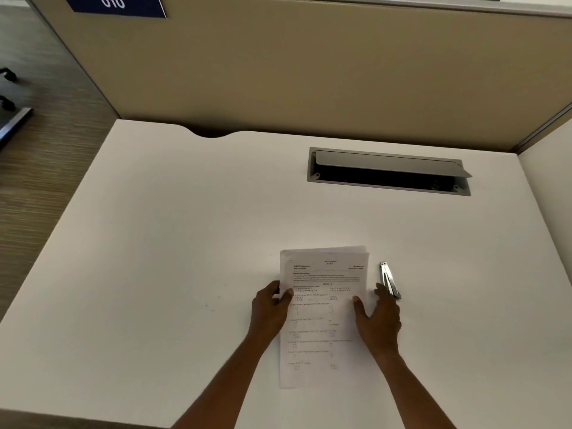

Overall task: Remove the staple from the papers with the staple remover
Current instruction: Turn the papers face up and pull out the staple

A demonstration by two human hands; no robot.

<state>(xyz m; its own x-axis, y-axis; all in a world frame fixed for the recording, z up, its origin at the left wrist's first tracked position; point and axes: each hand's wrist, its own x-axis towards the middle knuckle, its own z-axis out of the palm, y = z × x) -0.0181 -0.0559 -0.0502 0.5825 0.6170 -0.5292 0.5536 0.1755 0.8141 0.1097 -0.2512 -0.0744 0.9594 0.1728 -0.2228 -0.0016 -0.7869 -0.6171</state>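
your left hand (270, 305) pinches the papers (325, 308) at the left edge, steadying them on the tabletop (185, 243); your right hand (376, 320), fingers straight and empty, reaches for the staple remover (389, 280) just beside them

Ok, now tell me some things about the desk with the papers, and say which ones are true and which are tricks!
1. The staple remover lies right of the papers. True.
2. The papers are rolled up. False: they lie flat on the desk.
3. The left hand holds the papers' left edge. True.
4. The blue sign reads 025. False: the blue sign reads 010.
5. The desk hatch's lid is shut. False: the lid stands open.
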